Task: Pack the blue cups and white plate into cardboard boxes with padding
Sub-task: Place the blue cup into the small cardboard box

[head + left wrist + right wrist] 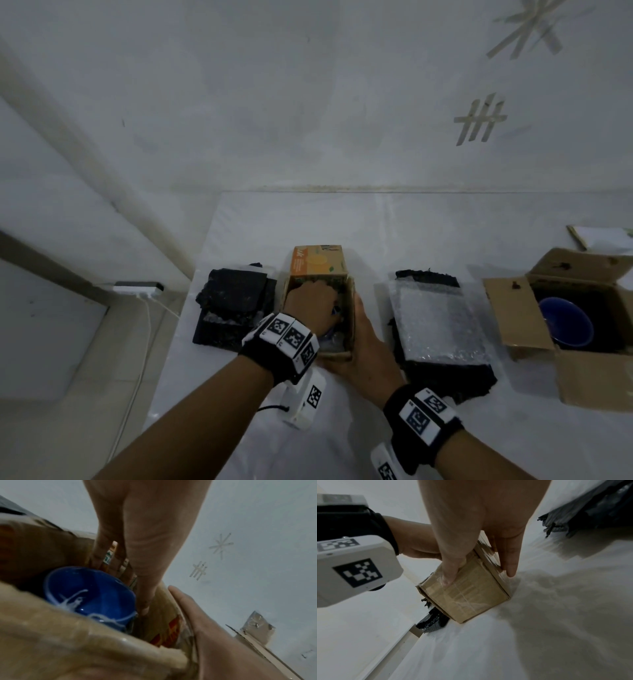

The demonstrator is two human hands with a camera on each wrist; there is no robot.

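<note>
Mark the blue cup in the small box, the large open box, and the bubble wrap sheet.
blue cup (89, 592), left wrist view, inner wall.
large open cardboard box (513, 315), head view, left flap.
bubble wrap sheet (435, 322), head view, centre.

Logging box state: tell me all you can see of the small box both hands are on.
The small box is brown cardboard with clear tape on its outer walls and an orange printed flap standing open at the far side. It stands on the white table between two dark padding piles. Inside sits a blue cup, mouth towards the left wrist camera. The left hand reaches in beside the cup; the right hand holds the near right corner from outside, thumb on one wall, fingers on the next.
</note>
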